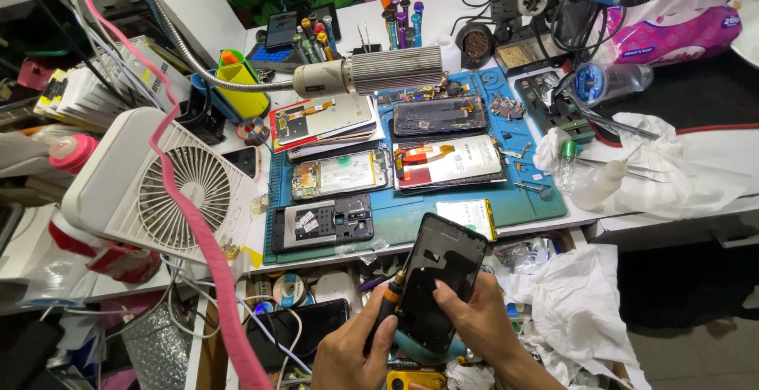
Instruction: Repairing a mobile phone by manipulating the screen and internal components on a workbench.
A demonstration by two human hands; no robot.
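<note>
Cluttered worktop (411, 216): right hand (482, 323) steadies phone frame (439, 279), left hand (348, 354) clasps screwdriver (385, 311) (tip hidden); seemingly unscrewing, needing steady alignment.

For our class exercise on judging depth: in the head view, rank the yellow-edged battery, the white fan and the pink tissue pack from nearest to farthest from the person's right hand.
1. Yellow-edged battery: on the blue mat, just above the right hand.
2. White fan: far left, on the bench.
3. Pink tissue pack: top right corner.
</note>
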